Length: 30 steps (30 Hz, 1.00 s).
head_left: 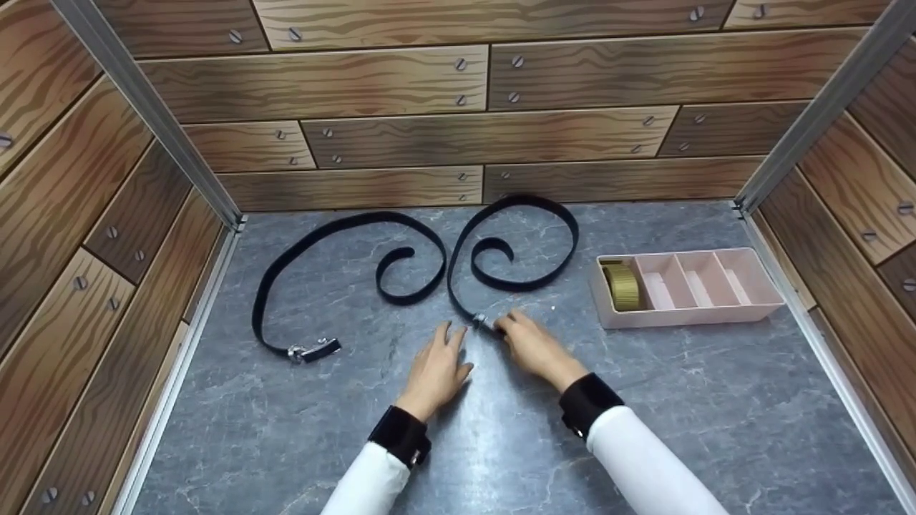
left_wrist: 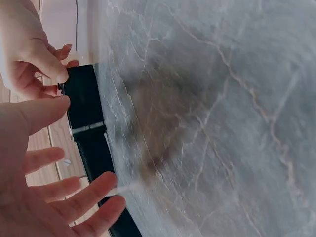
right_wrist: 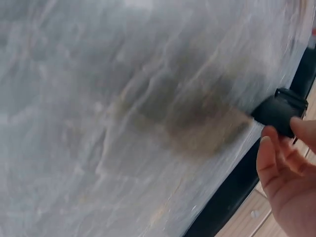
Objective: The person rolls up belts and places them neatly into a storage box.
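A black belt (head_left: 577,227), curled into a spiral, stands on its edge on the grey marbled surface. My right hand (head_left: 533,347) pinches it at the end by its metal buckle (head_left: 481,320). In the right wrist view, thumb and fingers of the right hand (right_wrist: 291,173) hold the dark buckle end (right_wrist: 279,116). Beside the buckle, my left hand (head_left: 433,372) has its fingers spread and nothing in its grip. The left wrist view shows the left hand (left_wrist: 59,182) close to the belt (left_wrist: 89,113); whether its fingertips touch it I cannot tell.
To the left lies a second curled black belt (head_left: 261,300) with a silver buckle (head_left: 297,352). A pink divided box (head_left: 687,318) stands at the right, with a gold ribbed roll (head_left: 622,287) in its leftmost compartment. Wood-patterned walls (head_left: 401,143) enclose the back and sides.
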Each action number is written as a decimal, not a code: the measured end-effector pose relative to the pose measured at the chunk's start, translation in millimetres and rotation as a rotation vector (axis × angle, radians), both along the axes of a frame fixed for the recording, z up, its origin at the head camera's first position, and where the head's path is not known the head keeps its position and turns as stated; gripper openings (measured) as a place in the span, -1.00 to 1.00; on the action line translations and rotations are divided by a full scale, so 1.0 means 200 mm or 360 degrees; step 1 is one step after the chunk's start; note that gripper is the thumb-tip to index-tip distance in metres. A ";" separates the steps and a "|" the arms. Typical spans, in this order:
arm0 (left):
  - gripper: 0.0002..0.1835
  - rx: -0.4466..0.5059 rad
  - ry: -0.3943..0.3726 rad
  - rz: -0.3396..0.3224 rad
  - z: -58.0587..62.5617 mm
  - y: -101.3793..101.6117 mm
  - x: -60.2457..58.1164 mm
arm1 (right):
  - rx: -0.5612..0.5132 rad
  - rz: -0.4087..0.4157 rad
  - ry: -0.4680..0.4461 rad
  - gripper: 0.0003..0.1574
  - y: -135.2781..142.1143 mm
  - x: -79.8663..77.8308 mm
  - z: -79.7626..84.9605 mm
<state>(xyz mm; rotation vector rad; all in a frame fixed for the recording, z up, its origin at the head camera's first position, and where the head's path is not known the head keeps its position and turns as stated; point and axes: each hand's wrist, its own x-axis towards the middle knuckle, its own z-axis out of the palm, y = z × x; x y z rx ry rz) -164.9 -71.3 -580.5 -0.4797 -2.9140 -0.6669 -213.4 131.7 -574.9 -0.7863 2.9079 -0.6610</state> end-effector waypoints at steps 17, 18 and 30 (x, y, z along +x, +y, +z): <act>-0.69 -0.0132 0.0213 0.0001 -0.04 -0.04 0.01 | -0.0352 0.0163 -0.0171 -0.50 -0.08 0.09 0.00; -0.65 -0.0119 0.0227 0.0011 -0.04 -0.04 0.01 | -0.0359 0.0091 -0.0170 -0.46 -0.07 0.07 0.00; -0.46 0.0030 0.0154 0.0216 -0.06 -0.08 0.03 | -0.0229 -0.0257 -0.0086 -0.21 0.12 -0.18 -0.05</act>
